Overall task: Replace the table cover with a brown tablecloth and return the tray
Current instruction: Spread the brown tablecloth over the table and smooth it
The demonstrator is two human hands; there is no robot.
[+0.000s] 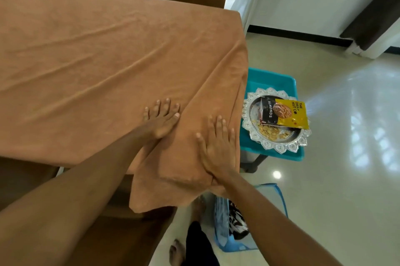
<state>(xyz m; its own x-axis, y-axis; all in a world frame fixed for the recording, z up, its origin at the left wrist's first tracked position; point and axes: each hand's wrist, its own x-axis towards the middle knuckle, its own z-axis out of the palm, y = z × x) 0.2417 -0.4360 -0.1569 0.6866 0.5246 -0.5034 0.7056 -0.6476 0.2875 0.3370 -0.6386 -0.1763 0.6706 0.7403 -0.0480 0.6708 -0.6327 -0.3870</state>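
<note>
Both my hands lie flat on the brown tablecloth (97, 49), palms down, fingers straight and slightly spread, holding nothing. My left hand (161, 118) rests on top of the desk, a little ahead of my right hand (216, 144) and apart from it, with a raised fold of cloth running up between the two. My right hand presses near the desk's corner, its heel at the edge where the cloth turns over and hangs down in a loose flap below my wrist. The cloth stretches away ahead and to the left of my hands, covering the whole top that I can see, with long creases running across it.

The silver tray (279, 148), with a scalloped rim, sits just to the right of my right hand, off the desk and lower, on a teal plastic stool (270, 75). A black and yellow almond packet (283, 113) lies in it, with loose nuts (272, 132) beside the packet. Below my right forearm, on the floor, stands a blue-trimmed mesh basket (281, 198) holding fabric. A brown chair (129, 233) sits under my left arm.
</note>
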